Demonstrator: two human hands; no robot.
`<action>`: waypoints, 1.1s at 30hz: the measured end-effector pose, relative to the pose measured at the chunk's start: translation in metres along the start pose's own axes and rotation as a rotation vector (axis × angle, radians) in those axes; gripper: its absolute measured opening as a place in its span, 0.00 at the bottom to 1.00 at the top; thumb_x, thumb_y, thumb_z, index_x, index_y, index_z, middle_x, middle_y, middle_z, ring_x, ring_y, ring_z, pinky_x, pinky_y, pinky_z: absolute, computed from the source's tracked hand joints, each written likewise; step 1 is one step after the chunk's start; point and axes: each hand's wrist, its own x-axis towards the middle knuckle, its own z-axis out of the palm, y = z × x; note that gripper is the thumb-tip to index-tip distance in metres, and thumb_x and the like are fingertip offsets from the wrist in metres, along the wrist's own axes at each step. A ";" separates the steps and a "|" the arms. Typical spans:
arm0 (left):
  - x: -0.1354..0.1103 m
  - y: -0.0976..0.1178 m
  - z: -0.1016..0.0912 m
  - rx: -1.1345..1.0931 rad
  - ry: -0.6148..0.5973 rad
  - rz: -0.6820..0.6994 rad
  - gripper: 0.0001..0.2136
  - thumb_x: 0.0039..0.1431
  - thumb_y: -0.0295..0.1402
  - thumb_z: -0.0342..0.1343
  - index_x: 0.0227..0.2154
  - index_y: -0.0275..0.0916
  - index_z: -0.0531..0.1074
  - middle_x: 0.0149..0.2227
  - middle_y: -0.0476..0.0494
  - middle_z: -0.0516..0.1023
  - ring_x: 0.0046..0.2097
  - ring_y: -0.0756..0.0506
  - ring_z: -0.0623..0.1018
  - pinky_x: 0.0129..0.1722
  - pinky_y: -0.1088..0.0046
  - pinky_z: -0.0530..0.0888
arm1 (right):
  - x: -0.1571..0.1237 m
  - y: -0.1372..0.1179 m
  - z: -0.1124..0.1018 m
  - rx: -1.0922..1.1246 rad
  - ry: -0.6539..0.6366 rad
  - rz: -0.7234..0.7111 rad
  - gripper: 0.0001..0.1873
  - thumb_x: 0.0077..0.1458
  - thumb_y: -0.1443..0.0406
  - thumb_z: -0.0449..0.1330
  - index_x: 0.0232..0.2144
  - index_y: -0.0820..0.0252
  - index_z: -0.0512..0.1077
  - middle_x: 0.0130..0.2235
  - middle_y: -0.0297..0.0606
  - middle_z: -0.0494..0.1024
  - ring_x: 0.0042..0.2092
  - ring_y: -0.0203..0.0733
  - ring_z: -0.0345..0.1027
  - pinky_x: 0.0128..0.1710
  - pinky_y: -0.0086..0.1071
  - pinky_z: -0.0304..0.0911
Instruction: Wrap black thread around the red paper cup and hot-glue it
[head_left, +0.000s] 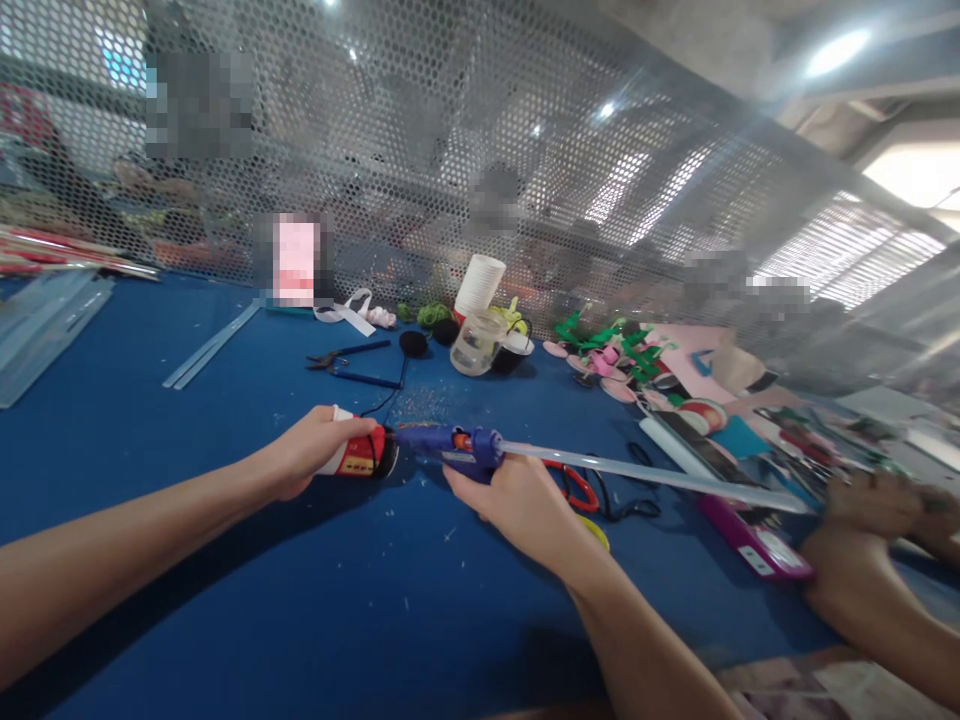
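Observation:
My left hand is closed around a red and white paper cup, which lies on its side with a black end facing right. In my right hand is a blue hot glue gun, gripped by its handle. Its nozzle points left and meets the black end of the cup; whether it touches, I cannot tell. A long clear glue stick runs out of the gun's back toward the right. Dark cord or yarn trails from near the cup up to a black yarn ball.
Blue-handled pliers lie beyond the cup. A clear plastic cup and stacked white cups stand near the perforated metal screen. Red-handled scissors, a purple box and a co-worker's hands are at right. Glue sticks lie left.

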 end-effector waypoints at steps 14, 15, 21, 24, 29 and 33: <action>0.001 0.001 0.001 0.010 0.002 -0.002 0.09 0.36 0.36 0.57 0.17 0.34 0.68 0.17 0.48 0.71 0.22 0.50 0.71 0.25 0.76 0.64 | 0.004 0.000 0.002 -0.019 0.019 0.020 0.12 0.44 0.66 0.49 0.13 0.60 0.59 0.12 0.28 0.58 0.17 0.31 0.51 0.17 0.25 0.49; 0.001 0.001 0.002 0.010 -0.003 0.000 0.09 0.36 0.35 0.57 0.17 0.33 0.68 0.17 0.48 0.72 0.22 0.50 0.71 0.25 0.76 0.64 | 0.003 -0.002 0.000 -0.022 0.022 0.013 0.11 0.44 0.66 0.49 0.13 0.60 0.59 0.12 0.28 0.58 0.17 0.31 0.51 0.17 0.25 0.49; 0.001 0.000 0.001 0.013 -0.003 0.006 0.09 0.37 0.36 0.57 0.17 0.33 0.67 0.17 0.48 0.71 0.22 0.50 0.70 0.24 0.76 0.63 | 0.001 -0.002 0.001 -0.046 0.021 0.009 0.11 0.44 0.67 0.48 0.13 0.60 0.58 0.13 0.28 0.57 0.17 0.30 0.49 0.17 0.25 0.48; 0.001 0.000 0.001 0.008 -0.011 0.009 0.09 0.36 0.35 0.57 0.18 0.33 0.69 0.18 0.47 0.72 0.22 0.49 0.71 0.25 0.75 0.64 | -0.002 -0.002 0.001 -0.064 0.022 -0.005 0.10 0.44 0.67 0.49 0.14 0.60 0.59 0.14 0.28 0.59 0.18 0.30 0.49 0.19 0.25 0.49; 0.001 0.000 0.001 0.000 -0.031 0.022 0.08 0.37 0.34 0.56 0.19 0.33 0.70 0.18 0.47 0.73 0.23 0.48 0.72 0.26 0.74 0.65 | -0.006 -0.002 -0.001 -0.046 0.017 -0.029 0.08 0.45 0.67 0.49 0.17 0.60 0.60 0.17 0.28 0.61 0.20 0.30 0.50 0.20 0.24 0.50; 0.001 -0.001 0.001 0.013 -0.026 0.026 0.08 0.37 0.35 0.56 0.18 0.34 0.70 0.17 0.48 0.73 0.23 0.48 0.72 0.26 0.74 0.65 | -0.008 -0.002 -0.001 -0.040 0.017 -0.022 0.08 0.45 0.67 0.49 0.17 0.60 0.61 0.17 0.29 0.61 0.20 0.31 0.51 0.20 0.24 0.50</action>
